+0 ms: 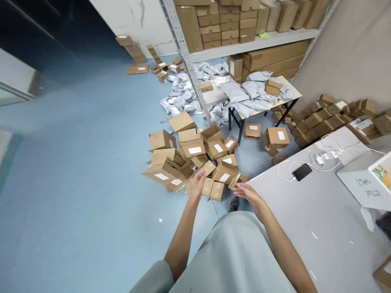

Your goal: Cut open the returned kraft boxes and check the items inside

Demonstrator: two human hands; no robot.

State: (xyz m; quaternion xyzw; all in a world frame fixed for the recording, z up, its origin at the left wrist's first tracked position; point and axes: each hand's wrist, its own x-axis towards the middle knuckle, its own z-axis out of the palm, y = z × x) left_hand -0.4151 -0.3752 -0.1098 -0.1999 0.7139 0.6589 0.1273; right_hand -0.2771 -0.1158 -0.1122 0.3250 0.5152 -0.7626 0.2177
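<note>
Both my hands are out in front of me, over a heap of brown cardboard boxes [224, 173] on the blue floor. My left hand [197, 184] points upward with loosely bent fingers and nothing visible in it. It overlaps a small cardboard box [207, 167] in the view; whether it touches the box I cannot tell. Nearer the table, my right hand [248, 192] reaches leftward, fingers stretched and apart, holding nothing. Several boxes carry white labels, and some at the left, such as an open carton [161, 169], have raised flaps.
A grey table [275, 211] at the right bears a phone [302, 172], white cables and a laptop [363, 185]. Grey parcel bags [236, 92] cover a small table. Behind stands a metal shelf [256, 44] with boxes. More bags [180, 95] and stacked boxes [317, 120] occupy the floor.
</note>
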